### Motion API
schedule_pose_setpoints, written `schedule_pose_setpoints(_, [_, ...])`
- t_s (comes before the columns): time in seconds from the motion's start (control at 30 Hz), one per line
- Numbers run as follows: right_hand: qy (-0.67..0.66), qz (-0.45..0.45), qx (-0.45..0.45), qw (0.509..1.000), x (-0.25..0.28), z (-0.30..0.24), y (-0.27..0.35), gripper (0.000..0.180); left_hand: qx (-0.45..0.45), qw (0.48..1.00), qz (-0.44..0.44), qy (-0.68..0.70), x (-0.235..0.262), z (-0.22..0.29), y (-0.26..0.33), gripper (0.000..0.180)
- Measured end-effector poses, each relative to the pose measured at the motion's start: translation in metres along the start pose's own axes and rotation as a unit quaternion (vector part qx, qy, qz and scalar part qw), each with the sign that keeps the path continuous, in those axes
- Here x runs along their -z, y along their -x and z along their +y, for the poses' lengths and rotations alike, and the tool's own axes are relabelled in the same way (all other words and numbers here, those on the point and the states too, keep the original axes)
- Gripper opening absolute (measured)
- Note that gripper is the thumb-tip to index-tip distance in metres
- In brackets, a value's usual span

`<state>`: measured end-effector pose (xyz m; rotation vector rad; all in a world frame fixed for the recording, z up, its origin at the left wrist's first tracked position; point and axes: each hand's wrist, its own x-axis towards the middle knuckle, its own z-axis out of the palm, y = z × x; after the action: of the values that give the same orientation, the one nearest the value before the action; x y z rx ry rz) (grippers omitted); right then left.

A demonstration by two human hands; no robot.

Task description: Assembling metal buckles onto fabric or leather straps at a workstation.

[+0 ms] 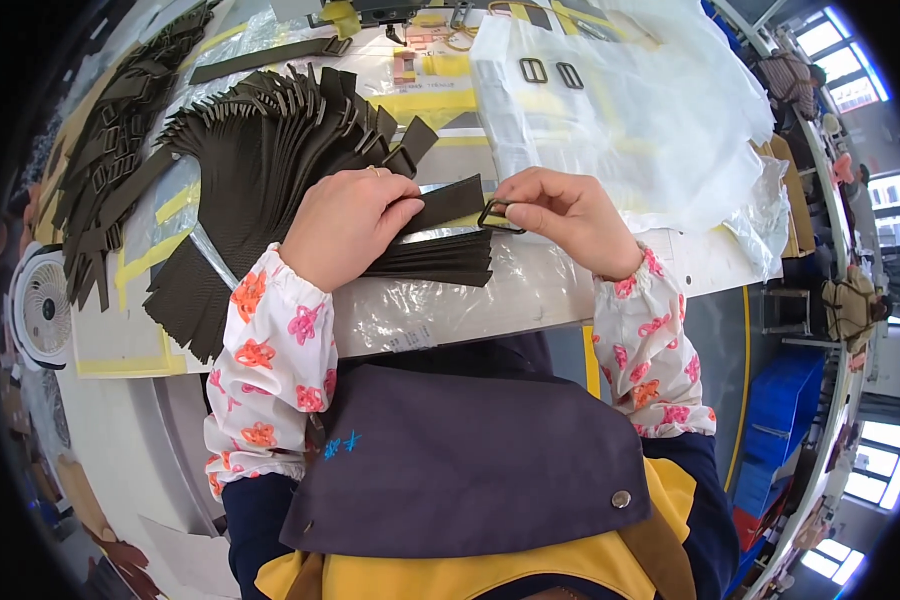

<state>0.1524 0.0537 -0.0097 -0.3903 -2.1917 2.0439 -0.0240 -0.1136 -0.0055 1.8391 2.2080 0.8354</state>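
My left hand is closed on a dark olive webbing strap, thumb and fingers pinching it a little back from its free end. In my right hand a black rectangular slide buckle is pinched between thumb and fingers. The buckle is right beside the strap's end; whether the two touch I cannot tell. Below the held strap, a stack of strap ends lies partly under my left hand. A large fanned bundle of the same straps, several with buckles, spreads out to the left.
Two loose buckles lie on a clear plastic bag at the right. More buckled straps are heaped at the far left of the table. A white fan stands beyond the left edge. Blue bins and other people are at the right.
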Motion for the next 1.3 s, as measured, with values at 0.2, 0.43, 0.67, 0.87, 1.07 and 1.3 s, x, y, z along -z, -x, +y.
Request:
schedule_pose_setpoints(0.2, [0.170,-0.073,0.089,0.979,-0.016,0.008,0.014,0.010,-0.031,0.999,-0.031,-0.015,-0.005,0.012,-0.002,0.009])
schedule_pose_setpoints(0.43, [0.167,-0.040,0.117,0.978,-0.005,0.005,0.018,0.010,-0.062,0.995,-0.078,0.023,-0.010,0.014,0.004,0.016])
schedule_pose_setpoints(0.67, [0.105,0.040,0.082,0.990,-0.013,0.010,0.025,0.009,-0.041,0.989,-0.129,0.058,-0.008,0.012,-0.004,0.015])
schedule_pose_setpoints(0.87, [0.230,0.067,0.189,0.952,-0.027,0.012,0.029,0.008,-0.042,0.983,-0.152,0.089,-0.004,0.009,-0.005,0.012])
schedule_pose_setpoints(1.07, [0.271,0.091,0.220,0.933,-0.028,0.012,0.028,0.009,-0.039,0.981,-0.164,0.100,-0.001,0.010,-0.007,0.015])
schedule_pose_setpoints(1.3, [0.234,0.080,0.216,0.945,-0.026,0.023,0.031,0.011,-0.006,0.981,-0.164,0.098,-0.001,0.014,-0.009,0.021])
